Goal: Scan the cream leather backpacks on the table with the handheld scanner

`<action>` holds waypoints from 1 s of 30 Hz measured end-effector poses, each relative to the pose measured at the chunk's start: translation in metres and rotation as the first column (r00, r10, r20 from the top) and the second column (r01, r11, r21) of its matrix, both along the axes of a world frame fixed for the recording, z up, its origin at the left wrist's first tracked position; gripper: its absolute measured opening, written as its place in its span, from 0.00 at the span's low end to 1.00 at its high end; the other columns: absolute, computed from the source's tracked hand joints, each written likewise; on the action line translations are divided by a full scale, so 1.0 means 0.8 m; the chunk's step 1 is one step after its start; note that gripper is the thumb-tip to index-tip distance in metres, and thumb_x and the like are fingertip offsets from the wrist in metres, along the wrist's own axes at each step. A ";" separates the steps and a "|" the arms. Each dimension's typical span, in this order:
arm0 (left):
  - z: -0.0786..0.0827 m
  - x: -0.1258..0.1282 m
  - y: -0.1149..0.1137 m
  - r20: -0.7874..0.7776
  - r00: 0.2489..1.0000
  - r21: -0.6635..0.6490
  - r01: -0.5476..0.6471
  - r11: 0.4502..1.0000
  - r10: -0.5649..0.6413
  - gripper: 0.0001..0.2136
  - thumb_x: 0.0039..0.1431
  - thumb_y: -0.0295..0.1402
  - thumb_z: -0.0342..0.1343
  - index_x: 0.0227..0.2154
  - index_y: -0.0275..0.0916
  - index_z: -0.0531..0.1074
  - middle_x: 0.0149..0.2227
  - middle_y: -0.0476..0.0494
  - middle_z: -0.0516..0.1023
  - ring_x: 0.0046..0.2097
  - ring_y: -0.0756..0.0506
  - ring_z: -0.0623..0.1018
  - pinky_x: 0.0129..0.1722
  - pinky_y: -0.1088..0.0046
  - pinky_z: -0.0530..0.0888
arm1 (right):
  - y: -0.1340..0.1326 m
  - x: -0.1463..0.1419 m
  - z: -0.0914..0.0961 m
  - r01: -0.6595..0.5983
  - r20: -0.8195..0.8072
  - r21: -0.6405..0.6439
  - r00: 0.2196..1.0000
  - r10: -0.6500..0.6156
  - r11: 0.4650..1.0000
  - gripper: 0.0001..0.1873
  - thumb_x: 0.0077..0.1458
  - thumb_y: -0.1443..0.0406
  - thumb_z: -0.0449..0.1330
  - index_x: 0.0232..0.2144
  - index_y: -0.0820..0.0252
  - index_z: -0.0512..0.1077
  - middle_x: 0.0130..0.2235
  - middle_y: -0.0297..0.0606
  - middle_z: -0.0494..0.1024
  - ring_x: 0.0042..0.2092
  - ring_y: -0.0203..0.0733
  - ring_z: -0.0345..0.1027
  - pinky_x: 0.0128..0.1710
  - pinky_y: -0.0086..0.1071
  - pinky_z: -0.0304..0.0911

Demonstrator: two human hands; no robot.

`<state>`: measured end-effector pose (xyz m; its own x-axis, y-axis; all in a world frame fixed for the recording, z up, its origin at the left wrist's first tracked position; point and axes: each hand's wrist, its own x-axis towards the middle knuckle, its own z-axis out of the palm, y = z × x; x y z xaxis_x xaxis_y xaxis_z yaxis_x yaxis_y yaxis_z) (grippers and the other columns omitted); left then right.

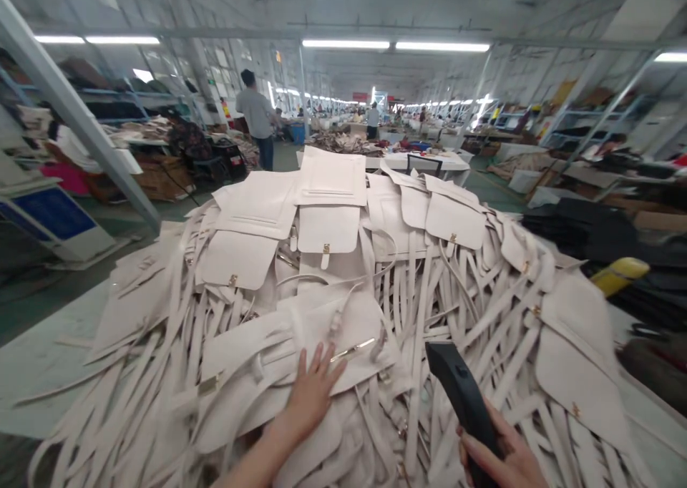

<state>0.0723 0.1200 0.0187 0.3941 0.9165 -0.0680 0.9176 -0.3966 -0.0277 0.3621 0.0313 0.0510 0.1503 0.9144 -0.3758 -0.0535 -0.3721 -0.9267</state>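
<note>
My left hand [313,391] lies with fingers spread on a beige leather bag piece [316,323], close to a shiny metal bar [353,350] on it. My right hand [502,449] is wrapped round the handle of a black handheld blower-like tool [464,395] with a wide flat nozzle. That nozzle points up and away from me, over loose beige straps [418,295] and apart from my left hand. Around both hands is a large heap of beige bag parts, among them a flap with a gold clasp [328,229].
The heap covers most of a pale table [32,373]. A yellow cylindrical object [620,275] and a stack of black material [574,223] are at the right. A slanted metal post [80,112] rises at the left. Farther off, a person in grey [256,112] stands near other worktables.
</note>
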 end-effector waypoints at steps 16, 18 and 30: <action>-0.083 -0.028 -0.004 0.044 0.991 0.188 0.113 0.976 -0.123 0.36 0.46 0.15 0.43 0.55 0.58 0.49 0.62 0.48 0.45 0.62 0.40 0.46 0.56 0.48 0.43 | 0.050 -0.017 -0.077 -0.262 -0.210 -0.014 0.944 0.254 0.965 0.38 0.40 0.61 0.60 0.53 0.67 0.55 0.15 0.28 0.68 0.15 0.33 0.58 0.13 0.24 0.57; -0.085 -0.030 -0.003 0.045 0.991 0.176 0.119 0.977 -0.128 0.36 0.46 0.15 0.43 0.55 0.58 0.50 0.62 0.49 0.45 0.62 0.40 0.46 0.56 0.47 0.43 | 0.070 -0.028 -0.079 -0.289 -0.221 0.026 0.932 0.288 0.957 0.35 0.40 0.62 0.60 0.52 0.65 0.56 0.14 0.27 0.67 0.15 0.33 0.59 0.13 0.24 0.57; -0.079 -0.028 0.002 0.089 0.989 0.134 0.106 0.985 -0.119 0.14 0.57 0.30 0.45 0.44 0.49 0.68 0.61 0.52 0.49 0.62 0.42 0.46 0.58 0.52 0.39 | 0.091 -0.006 -0.074 -0.219 -0.257 0.054 0.940 0.225 0.974 0.24 0.43 0.58 0.59 0.42 0.63 0.61 0.17 0.28 0.69 0.15 0.32 0.58 0.14 0.24 0.57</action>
<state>0.0499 0.1213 -0.0447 0.4943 0.8646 0.0905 0.8680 -0.4965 0.0018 0.3575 0.1039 -0.0080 -0.1575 0.9228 -0.3518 -0.2123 -0.3795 -0.9005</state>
